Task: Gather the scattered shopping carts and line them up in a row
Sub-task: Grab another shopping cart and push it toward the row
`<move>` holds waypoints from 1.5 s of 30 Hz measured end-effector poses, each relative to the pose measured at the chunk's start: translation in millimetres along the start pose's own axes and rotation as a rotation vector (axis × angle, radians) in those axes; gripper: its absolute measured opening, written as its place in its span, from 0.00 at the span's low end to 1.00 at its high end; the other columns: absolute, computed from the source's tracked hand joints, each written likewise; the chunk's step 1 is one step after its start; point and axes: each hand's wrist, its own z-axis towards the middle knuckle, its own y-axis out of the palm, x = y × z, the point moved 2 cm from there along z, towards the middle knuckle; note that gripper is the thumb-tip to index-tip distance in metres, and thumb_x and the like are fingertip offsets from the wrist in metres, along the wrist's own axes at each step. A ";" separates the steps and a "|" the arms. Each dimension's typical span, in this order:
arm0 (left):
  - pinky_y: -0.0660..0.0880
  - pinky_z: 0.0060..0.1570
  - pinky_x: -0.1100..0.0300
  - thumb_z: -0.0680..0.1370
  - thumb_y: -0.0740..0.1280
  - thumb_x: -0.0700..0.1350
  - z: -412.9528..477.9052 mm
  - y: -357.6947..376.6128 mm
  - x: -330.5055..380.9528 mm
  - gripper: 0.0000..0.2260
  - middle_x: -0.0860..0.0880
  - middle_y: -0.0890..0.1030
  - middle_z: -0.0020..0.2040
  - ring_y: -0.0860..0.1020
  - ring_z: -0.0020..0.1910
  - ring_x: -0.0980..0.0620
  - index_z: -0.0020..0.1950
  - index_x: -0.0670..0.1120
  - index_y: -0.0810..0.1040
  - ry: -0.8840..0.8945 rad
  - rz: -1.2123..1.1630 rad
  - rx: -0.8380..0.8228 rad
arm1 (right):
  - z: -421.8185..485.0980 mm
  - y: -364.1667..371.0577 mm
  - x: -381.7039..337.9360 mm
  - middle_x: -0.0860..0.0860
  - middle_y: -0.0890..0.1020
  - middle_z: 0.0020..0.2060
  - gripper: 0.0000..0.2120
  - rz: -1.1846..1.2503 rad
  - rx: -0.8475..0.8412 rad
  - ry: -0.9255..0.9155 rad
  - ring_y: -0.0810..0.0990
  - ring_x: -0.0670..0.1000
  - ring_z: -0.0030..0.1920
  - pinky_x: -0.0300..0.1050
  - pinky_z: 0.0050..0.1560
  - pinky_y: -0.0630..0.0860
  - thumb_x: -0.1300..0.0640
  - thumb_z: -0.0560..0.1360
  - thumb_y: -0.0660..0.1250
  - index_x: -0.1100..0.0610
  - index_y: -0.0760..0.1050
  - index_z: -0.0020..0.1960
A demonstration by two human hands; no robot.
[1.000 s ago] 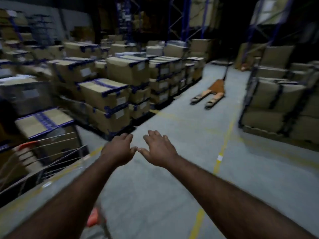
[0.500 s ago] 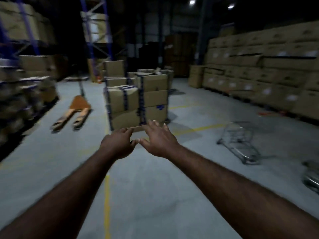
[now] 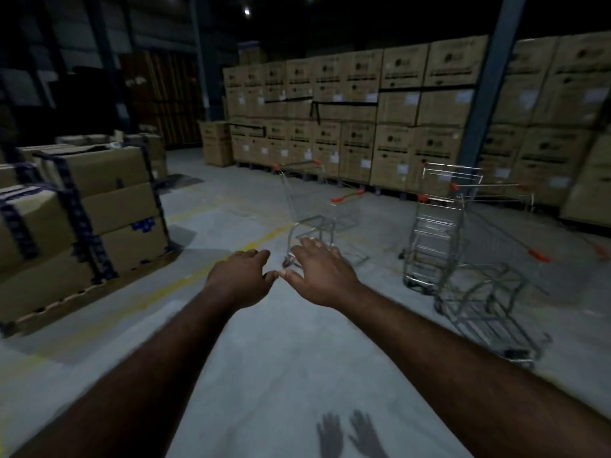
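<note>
Dim warehouse, seen from head cam. Box wall (image 3: 363, 127) closes off far side, w/ blue pillar (image 3: 489, 77) standing in front of it. Concrete floor (image 3: 264, 358) runs open from near edge up to box wall. Strapped pallet stack (image 3: 82, 209), well left of box wall, hems in that side. Nearest cart (image 3: 314, 223), wire w/ orange handle ends, sits mid-floor near box wall. Cart cluster (image 3: 463, 259) just right of it, also near box wall, at odd angles, blurred. Left hand (image 3: 239, 280) & right hand (image 3: 322, 276) stretched fwd, palms down, holding nothing. Left fingers loosely bent, right fingers spread. Thumb tips close together; can't tell if touching.
</note>
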 end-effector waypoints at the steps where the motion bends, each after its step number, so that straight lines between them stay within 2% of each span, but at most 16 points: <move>1: 0.74 0.61 0.47 0.81 0.56 0.63 17.5 6.0 -1.3 0.27 0.48 0.73 0.71 0.71 0.69 0.45 0.75 0.50 0.66 0.015 -0.002 -0.002 | 13.2 6.0 10.1 0.56 0.66 0.76 0.30 -0.009 -0.001 0.016 0.60 0.57 0.77 0.62 0.74 0.58 0.37 0.81 0.57 0.56 0.67 0.74; 7: 0.72 0.63 0.46 0.81 0.57 0.62 148.7 25.8 -35.2 0.26 0.47 0.73 0.72 0.70 0.70 0.44 0.76 0.50 0.66 0.085 -0.026 0.009 | 122.7 33.8 52.4 0.56 0.61 0.79 0.33 -0.019 -0.014 0.091 0.56 0.56 0.80 0.62 0.77 0.53 0.35 0.81 0.54 0.56 0.63 0.78; 14: 0.70 0.66 0.47 0.82 0.59 0.58 302.1 34.1 -64.8 0.25 0.45 0.70 0.74 0.67 0.73 0.44 0.77 0.48 0.66 0.177 -0.055 0.030 | 262.8 57.0 104.5 0.57 0.65 0.77 0.32 -0.053 0.024 0.146 0.59 0.57 0.78 0.62 0.76 0.56 0.36 0.81 0.55 0.57 0.66 0.76; 18: 0.67 0.69 0.46 0.82 0.59 0.59 373.2 58.3 -88.3 0.29 0.45 0.63 0.78 0.61 0.76 0.44 0.78 0.46 0.62 0.233 0.005 -0.006 | 330.6 85.6 136.6 0.57 0.64 0.78 0.34 -0.072 -0.036 0.155 0.58 0.57 0.79 0.62 0.77 0.53 0.35 0.81 0.55 0.57 0.63 0.77; 24: 0.64 0.72 0.46 0.81 0.59 0.62 503.8 107.4 -138.9 0.32 0.45 0.57 0.81 0.55 0.78 0.45 0.79 0.45 0.60 0.229 0.048 -0.047 | 453.4 135.5 184.6 0.56 0.60 0.79 0.34 -0.070 -0.070 0.107 0.55 0.57 0.80 0.64 0.77 0.52 0.36 0.81 0.56 0.57 0.61 0.79; 33: 0.64 0.71 0.44 0.81 0.58 0.63 731.6 137.9 -197.2 0.32 0.43 0.56 0.81 0.55 0.78 0.42 0.77 0.44 0.62 0.226 0.125 -0.031 | 686.8 167.8 275.2 0.56 0.55 0.81 0.35 -0.038 -0.069 0.092 0.51 0.57 0.81 0.63 0.78 0.48 0.36 0.82 0.55 0.56 0.57 0.80; 39: 0.63 0.72 0.43 0.81 0.58 0.63 848.8 153.4 -247.5 0.32 0.43 0.56 0.81 0.54 0.79 0.43 0.78 0.44 0.62 0.174 0.137 -0.040 | 809.2 193.6 303.1 0.57 0.57 0.80 0.34 -0.042 -0.072 0.056 0.52 0.57 0.80 0.65 0.77 0.49 0.37 0.82 0.55 0.57 0.58 0.80; 45: 0.63 0.73 0.44 0.80 0.57 0.64 965.3 188.9 -299.6 0.33 0.44 0.56 0.81 0.54 0.79 0.44 0.79 0.45 0.60 0.229 0.119 -0.033 | 927.7 245.1 327.7 0.56 0.59 0.80 0.34 -0.071 -0.080 0.061 0.55 0.57 0.80 0.64 0.76 0.51 0.36 0.81 0.55 0.55 0.59 0.79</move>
